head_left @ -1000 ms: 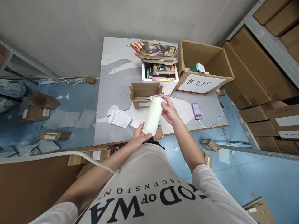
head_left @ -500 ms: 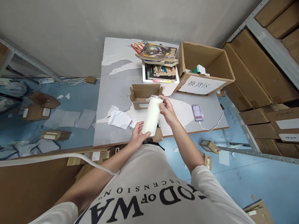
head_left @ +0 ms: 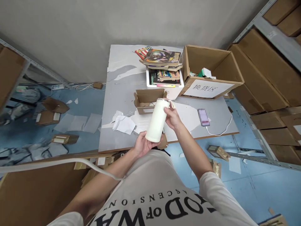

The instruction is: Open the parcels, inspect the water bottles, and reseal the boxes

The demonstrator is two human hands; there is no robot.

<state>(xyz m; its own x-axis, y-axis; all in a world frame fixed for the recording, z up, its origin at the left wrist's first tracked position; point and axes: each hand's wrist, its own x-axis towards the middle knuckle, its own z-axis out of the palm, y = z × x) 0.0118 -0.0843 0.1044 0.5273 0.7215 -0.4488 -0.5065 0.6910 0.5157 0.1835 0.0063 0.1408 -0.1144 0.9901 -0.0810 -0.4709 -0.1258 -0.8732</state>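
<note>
Grey-topped table (head_left: 122, 94) against a plain grey wall (head_left: 82, 31), blue floor (head_left: 237, 194) around it. Cream bottle (head_left: 155, 121) up in both hands, above the table's near edge, tilted, lidded end pointing away from the wearer. Left hand (head_left: 144, 145) cupped at the base, fingers part curled, bottle's bottom resting against them. Right hand (head_left: 172, 117) closed about the upper body just below the lid, thumb on the near face, other fingers mostly hidden behind; small carry loop (head_left: 172, 104) stands out just above this hand. Small open carton (head_left: 150, 95) just beyond the bottle. Crumpled white paper (head_left: 124, 125) left of it, phone (head_left: 203, 117) to the right with white cable (head_left: 219, 135). Farther back: books (head_left: 162, 57) piled over a white bin (head_left: 174, 93), touching or nearly touching a large labelled carton (head_left: 199, 58).
</note>
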